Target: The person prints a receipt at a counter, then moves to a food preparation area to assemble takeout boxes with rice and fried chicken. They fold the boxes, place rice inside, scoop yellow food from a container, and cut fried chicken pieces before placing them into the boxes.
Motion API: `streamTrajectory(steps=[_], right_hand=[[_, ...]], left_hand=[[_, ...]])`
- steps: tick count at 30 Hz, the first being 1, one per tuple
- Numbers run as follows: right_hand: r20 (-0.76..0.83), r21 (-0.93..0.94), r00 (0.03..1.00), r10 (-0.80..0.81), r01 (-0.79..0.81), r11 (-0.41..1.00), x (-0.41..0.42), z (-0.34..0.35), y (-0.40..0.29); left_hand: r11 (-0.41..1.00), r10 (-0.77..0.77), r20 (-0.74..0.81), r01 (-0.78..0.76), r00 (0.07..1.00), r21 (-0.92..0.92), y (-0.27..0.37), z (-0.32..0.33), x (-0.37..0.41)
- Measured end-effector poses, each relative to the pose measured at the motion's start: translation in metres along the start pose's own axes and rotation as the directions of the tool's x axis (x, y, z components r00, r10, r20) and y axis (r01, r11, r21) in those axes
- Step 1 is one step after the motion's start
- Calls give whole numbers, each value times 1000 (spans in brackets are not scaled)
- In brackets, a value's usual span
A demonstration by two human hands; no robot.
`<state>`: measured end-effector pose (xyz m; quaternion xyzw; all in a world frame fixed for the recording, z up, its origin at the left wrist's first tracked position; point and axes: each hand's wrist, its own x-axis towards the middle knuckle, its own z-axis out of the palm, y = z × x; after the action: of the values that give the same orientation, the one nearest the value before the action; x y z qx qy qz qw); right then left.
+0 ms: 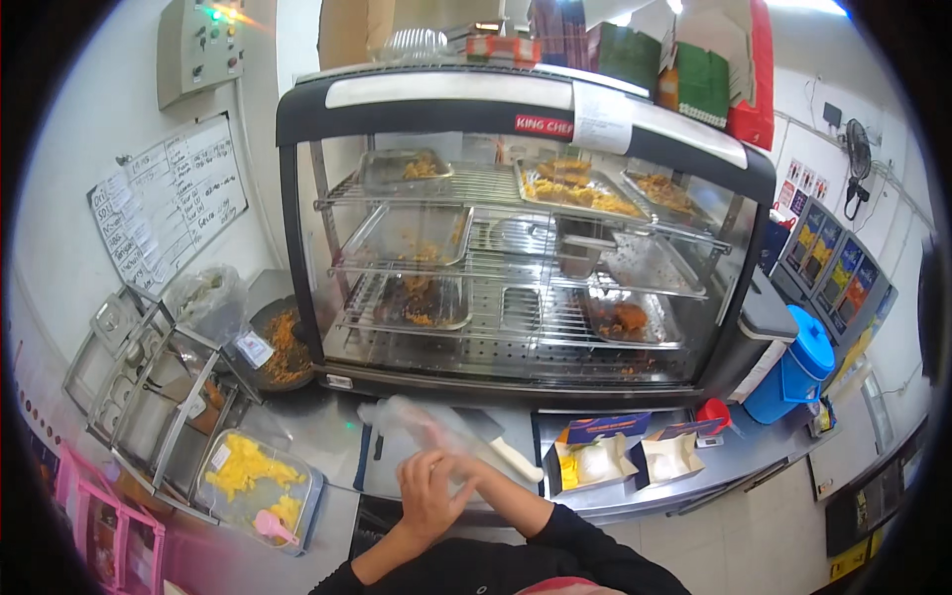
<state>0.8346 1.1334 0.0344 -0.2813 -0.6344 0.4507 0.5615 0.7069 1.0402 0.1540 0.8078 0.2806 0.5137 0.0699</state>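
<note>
My right hand (431, 431) is inside a loose clear plastic glove (398, 416) and points away from me over a grey cutting board (387, 465). Motion blurs it, so its fingers are hard to make out. My bare left hand (431, 491) crosses at the right wrist, its fingers on the glove's cuff. Beyond my right forearm a knife with a white handle (517, 459) lies on the board. To the right stand two open paper boxes: one box (595, 483) holds white rice and a yellow food, the other box (673, 480) holds white rice.
A glass display warmer (520, 387) with food trays rises behind the board. At left are a tray of yellow scrambled egg (253, 468) with a pink scoop (274, 526), a metal rack (160, 446) and a dark pan (286, 349). A blue lidded bucket (788, 372) stands right.
</note>
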Motion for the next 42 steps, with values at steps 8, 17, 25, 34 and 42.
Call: streamTrajectory(steps=[8,17,25,34,42], right_hand=[[-113,459,993,27,28,888,1,-4,-154],[-429,-755,183,-884,-609,241,-96,-247,-286],[-569,-558,218,-793,-811,178,-159,-369,-310],[-476,-865,756,-450,-311,392,-77,-268,-293],[-338,-880,941,6,-314,-357,117,-321,-418]], left_hand=[[959,282,262,-278,923,-52,13,38,9],[979,138,179,-106,974,-177,53,67,65],[842,214,165,-96,963,-530,98,173,133],[858,155,207,-28,966,-513,107,258,178],[899,73,273,56,959,-435,74,200,183]])
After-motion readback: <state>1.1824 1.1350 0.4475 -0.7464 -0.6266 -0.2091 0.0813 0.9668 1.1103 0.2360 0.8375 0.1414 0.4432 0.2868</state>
